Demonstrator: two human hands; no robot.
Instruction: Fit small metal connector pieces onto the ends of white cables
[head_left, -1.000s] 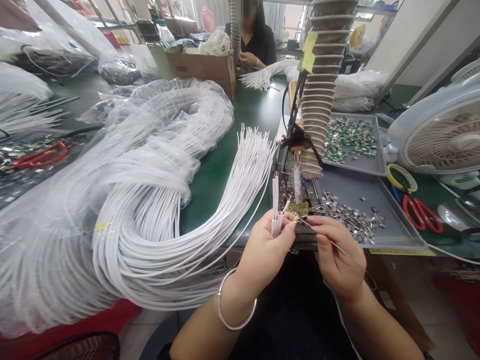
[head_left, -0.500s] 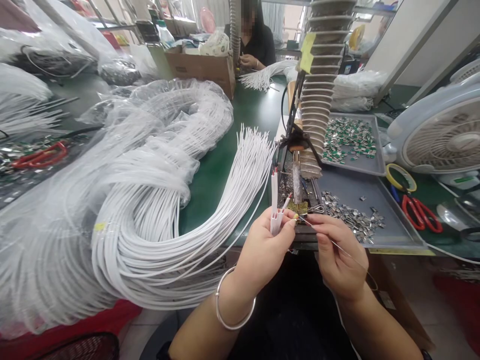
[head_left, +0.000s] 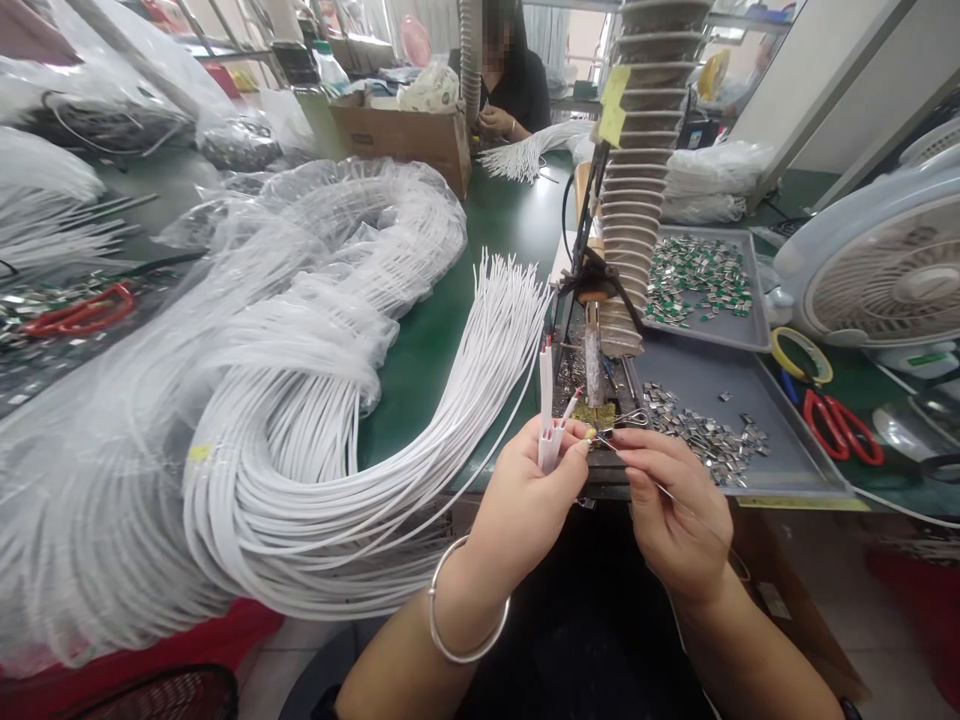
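My left hand (head_left: 525, 505) is shut on a flat white twin-core cable (head_left: 547, 400), whose split end sticks up past my fingers. A bangle (head_left: 459, 612) circles that wrist. My right hand (head_left: 676, 510) pinches a thin grey wire, probably solder (head_left: 637, 465), whose tip reaches towards the cable near my left fingertips. Behind my fingertips sits a pad of brass wool (head_left: 596, 415). A large bundle of white cables (head_left: 285, 480) curves across the green bench (head_left: 427, 370) to the left, partly wrapped in clear plastic (head_left: 322, 220).
A grey tray (head_left: 720, 375) holds loose metal clips (head_left: 705, 435); another tray (head_left: 757, 310) holds green-and-silver pieces. A ribbed duct (head_left: 637, 180) rises behind. Red scissors (head_left: 840, 430) and a fan (head_left: 885, 270) are at right. A co-worker (head_left: 510, 80) handles cables beyond a cardboard box (head_left: 397, 135).
Both hands have shifted slightly left, and the cable end in my left hand has moved a little up and left. My right hand still pinches the thin wire.
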